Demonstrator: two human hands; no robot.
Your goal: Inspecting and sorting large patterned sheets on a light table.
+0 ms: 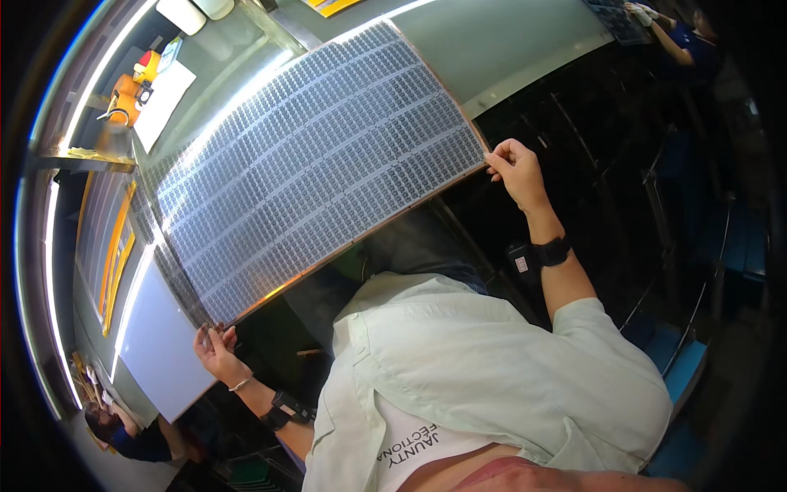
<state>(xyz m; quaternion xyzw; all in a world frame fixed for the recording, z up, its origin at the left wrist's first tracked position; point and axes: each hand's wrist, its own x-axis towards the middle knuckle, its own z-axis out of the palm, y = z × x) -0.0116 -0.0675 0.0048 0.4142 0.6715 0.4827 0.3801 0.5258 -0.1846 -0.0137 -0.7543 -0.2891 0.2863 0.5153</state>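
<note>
large patterned sheet covering most of the table, bare table strip beyond it, orange tools crowding far-left corner

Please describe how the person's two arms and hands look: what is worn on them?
Both hands are bare, no gloves. The left hand has a thin bracelet and a black wrist device. The right hand has a black wristband with a small unit. Pale green short sleeves.

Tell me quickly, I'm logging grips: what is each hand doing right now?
Left hand: fingers closed on the near-left corner of the large patterned sheet.
Right hand: fingers pinched on the sheet's right corner.
</note>
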